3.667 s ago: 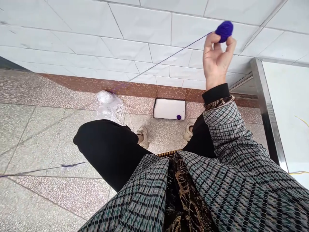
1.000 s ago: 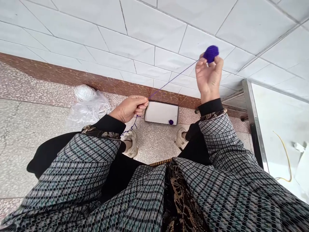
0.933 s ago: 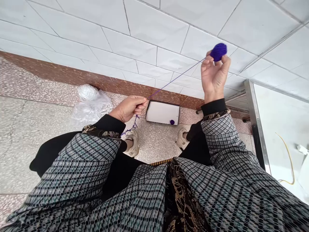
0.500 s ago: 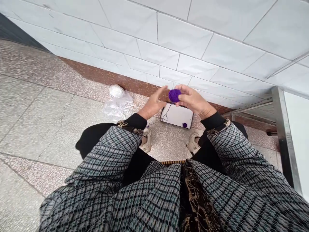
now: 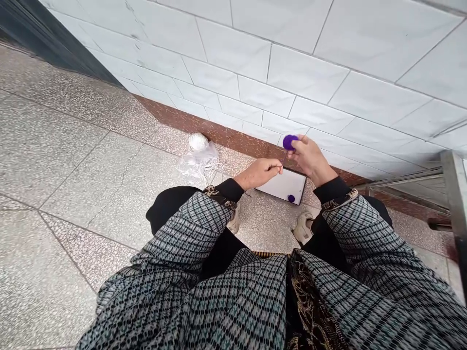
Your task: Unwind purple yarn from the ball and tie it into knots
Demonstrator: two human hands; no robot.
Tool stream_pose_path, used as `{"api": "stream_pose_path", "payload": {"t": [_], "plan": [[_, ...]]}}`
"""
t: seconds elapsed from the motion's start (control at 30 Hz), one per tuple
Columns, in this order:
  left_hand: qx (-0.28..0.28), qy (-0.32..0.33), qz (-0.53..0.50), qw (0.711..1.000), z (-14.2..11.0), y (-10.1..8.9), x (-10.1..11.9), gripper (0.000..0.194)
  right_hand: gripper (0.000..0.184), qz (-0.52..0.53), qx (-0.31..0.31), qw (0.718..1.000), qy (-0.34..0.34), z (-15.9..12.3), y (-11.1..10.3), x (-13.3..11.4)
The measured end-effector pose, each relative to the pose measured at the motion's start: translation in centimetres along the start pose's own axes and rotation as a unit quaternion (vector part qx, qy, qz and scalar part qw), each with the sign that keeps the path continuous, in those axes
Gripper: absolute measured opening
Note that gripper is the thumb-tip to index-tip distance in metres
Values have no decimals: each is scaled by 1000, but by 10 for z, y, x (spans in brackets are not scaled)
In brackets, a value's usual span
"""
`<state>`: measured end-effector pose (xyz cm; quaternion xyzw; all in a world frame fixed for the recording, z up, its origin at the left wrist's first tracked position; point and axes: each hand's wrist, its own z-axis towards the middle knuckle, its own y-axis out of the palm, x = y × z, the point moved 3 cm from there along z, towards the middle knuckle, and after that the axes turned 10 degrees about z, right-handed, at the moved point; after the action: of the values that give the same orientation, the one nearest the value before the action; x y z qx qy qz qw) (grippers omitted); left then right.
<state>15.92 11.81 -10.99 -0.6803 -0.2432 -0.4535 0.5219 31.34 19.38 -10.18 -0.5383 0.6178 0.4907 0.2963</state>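
My right hand point(image 5: 309, 157) is closed round a small purple yarn ball point(image 5: 290, 141), held up in front of the tiled wall. Just left of it, my left hand point(image 5: 260, 173) pinches the thin purple yarn strand point(image 5: 283, 156) that runs down from the ball. The two hands nearly touch. Below them on the floor lies a shallow white box point(image 5: 282, 184) with a second, tiny purple ball point(image 5: 291, 198) inside it. Both arms wear checked sleeves with black cuffs.
A white yarn ball point(image 5: 198, 141) rests on a crumpled clear plastic bag point(image 5: 199, 162) by the brown skirting. My shoes point(image 5: 302, 226) stand on the speckled stone floor. A metal frame point(image 5: 452, 194) runs along the right edge.
My right hand dropped from high on the right to meet the left hand. The long taut strand between them is gone; the left hand went from open fingers to a pinch just under the ball.
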Motion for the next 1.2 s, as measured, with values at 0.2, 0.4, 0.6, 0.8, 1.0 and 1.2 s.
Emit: {"api": "stream_pose_path", "payload": {"t": [0.2,0.4,0.6,0.8,1.0,1.2], "plan": [[-15,24,48,998,-2,-16,1,17,29,-242,-128,962,25,-1,-6,21],[10,16,78,997,0,-34,-2,16,34,-231,-394,881,125,-26,-5,15],[0,1,-48,999,0,-25,1,17,43,29,-299,952,60,-26,-4,-11],[24,-73,-288,955,2,-9,-7,19,42,96,-217,971,31,-21,-5,-12],[48,-87,-363,926,4,-11,-10,26,39,148,-215,965,15,-22,-9,-18],[9,-93,-343,935,7,-3,-8,23,39,164,-190,968,4,-21,-8,-23]]}}
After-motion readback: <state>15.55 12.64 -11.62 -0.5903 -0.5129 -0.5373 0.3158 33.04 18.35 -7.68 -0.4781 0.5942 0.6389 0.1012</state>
